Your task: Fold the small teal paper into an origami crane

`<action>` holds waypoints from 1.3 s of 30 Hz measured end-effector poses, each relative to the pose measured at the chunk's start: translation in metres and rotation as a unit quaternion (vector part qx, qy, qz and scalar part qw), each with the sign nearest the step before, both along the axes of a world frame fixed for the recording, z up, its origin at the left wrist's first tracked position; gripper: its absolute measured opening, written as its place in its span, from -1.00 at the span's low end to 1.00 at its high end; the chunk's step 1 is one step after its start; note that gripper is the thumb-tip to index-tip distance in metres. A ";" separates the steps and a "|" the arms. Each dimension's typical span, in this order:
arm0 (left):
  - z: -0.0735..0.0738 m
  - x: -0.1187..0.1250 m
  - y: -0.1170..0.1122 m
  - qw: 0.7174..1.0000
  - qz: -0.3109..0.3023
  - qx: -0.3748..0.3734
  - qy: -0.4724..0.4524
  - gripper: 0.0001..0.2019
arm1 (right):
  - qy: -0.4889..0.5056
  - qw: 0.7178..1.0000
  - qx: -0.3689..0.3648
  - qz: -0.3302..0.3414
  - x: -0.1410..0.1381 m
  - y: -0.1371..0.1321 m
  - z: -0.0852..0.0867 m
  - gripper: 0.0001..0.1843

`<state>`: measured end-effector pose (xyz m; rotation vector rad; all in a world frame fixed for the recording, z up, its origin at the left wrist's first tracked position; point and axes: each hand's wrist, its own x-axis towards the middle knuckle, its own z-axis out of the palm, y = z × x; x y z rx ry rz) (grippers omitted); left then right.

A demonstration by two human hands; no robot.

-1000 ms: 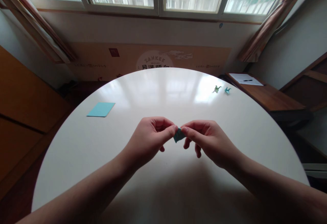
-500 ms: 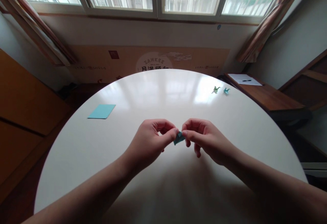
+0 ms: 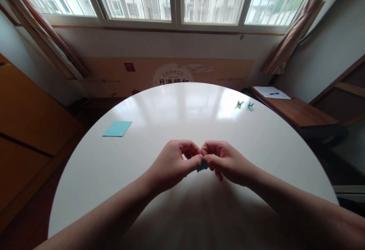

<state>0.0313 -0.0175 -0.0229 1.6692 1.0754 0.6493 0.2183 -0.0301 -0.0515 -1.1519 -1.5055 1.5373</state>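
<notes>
A small folded piece of teal paper point(image 3: 202, 166) is held just above the near half of the white table. My left hand point(image 3: 178, 163) pinches it from the left between thumb and forefinger. From the right, my right hand point(image 3: 224, 161) pinches it the same way, its lower fingers curled beneath. The two thumbs nearly meet over the paper and hide most of its upper part, so its exact shape cannot be made out.
On the round white table point(image 3: 159, 113), a light blue square paper stack point(image 3: 118, 128) lies at left. A green paper crane point(image 3: 239, 104) and a blue paper crane point(image 3: 250, 106) stand at the far right. A wooden side table point(image 3: 310, 111) bears a white sheet point(image 3: 265, 90) with a pen.
My hands have drawn closer together, and the fingers cover more of the folded paper. The whole view has shifted slightly, so everything sits a little lower.
</notes>
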 end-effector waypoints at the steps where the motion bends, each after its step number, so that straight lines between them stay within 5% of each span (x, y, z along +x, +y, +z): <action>1: 0.000 0.000 0.000 1.000 0.005 0.000 -0.005 -0.88 | 0.004 1.000 0.006 0.004 0.000 0.000 0.000 -0.89; 17: -0.005 -0.002 0.005 0.995 -0.014 -0.082 -0.055 -0.77 | 0.011 0.999 0.046 0.026 0.005 0.001 0.001 -0.93; 28: -0.004 -0.003 0.004 0.998 0.028 -0.026 -0.047 -0.88 | 0.042 0.998 0.026 0.042 0.007 0.001 0.005 -0.89; 39: -0.003 -0.001 0.003 0.996 0.017 -0.058 -0.066 -0.81 | -0.023 0.998 0.042 0.045 0.009 0.003 0.004 -0.98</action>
